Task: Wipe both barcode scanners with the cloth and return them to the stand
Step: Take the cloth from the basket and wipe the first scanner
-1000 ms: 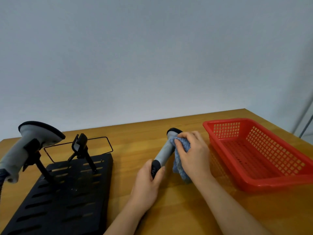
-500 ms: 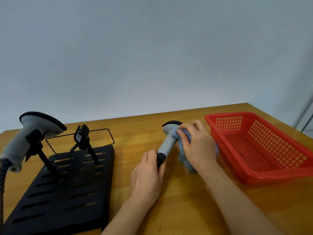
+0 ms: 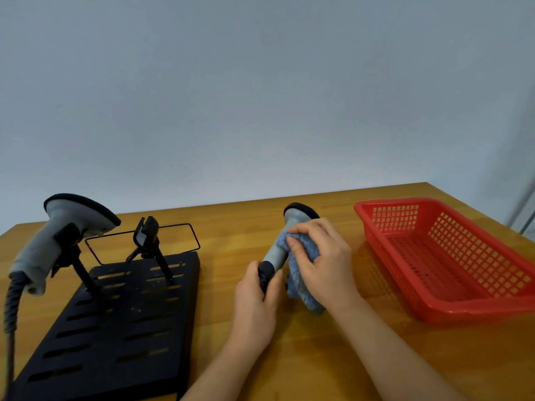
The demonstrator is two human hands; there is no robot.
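Two barcode scanners are in view. One scanner (image 3: 289,235) is off the stand (image 3: 115,314), at about three o'clock from it over the tabletop (image 3: 318,357); the left hand (image 3: 256,308) is wrapped round its dark grip end, probably to steady it and angle the grey neck up. The right hand (image 3: 324,261) presses the single blue cloth (image 3: 301,273) against that neck, fingers curled over the fabric, evidently wiping. A second scanner (image 3: 58,235) sits in the stand's left cradle, its cord hanging at seven o'clock. One empty cradle (image 3: 147,235) awaits the return. One red basket (image 3: 451,256) lies at three o'clock from the hands.
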